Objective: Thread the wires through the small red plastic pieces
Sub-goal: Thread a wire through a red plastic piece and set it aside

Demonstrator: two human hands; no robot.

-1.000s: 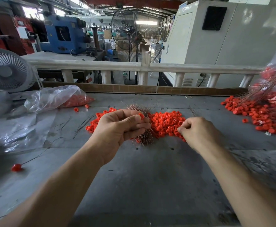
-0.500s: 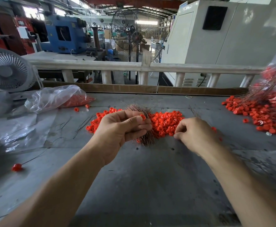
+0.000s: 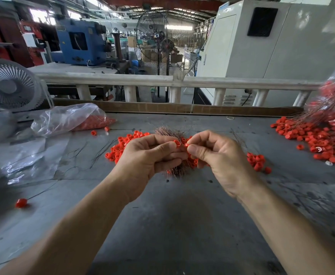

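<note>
My left hand [image 3: 150, 155] grips a bundle of thin copper wires [image 3: 168, 132] and pinches a small red plastic piece [image 3: 177, 143] at its fingertips. My right hand [image 3: 218, 155] is raised beside it, with thumb and forefinger pinching another red piece [image 3: 186, 145] close against the left fingertips. Both hands hover over a heap of loose red pieces [image 3: 121, 147] on the grey table [image 3: 172, 225]. Whether a wire passes through either piece is too small to tell.
A pile of red pieces with wires through them [image 3: 321, 135] lies at the right, under a plastic bag. A clear bag of red pieces [image 3: 73, 120] and a small fan [image 3: 9, 86] are at the left. One wired piece [image 3: 21, 202] lies at the near left.
My right hand has lifted off the heap with a red piece and moved left and up to meet the left fingertips. The left hand has stayed nearly still.
</note>
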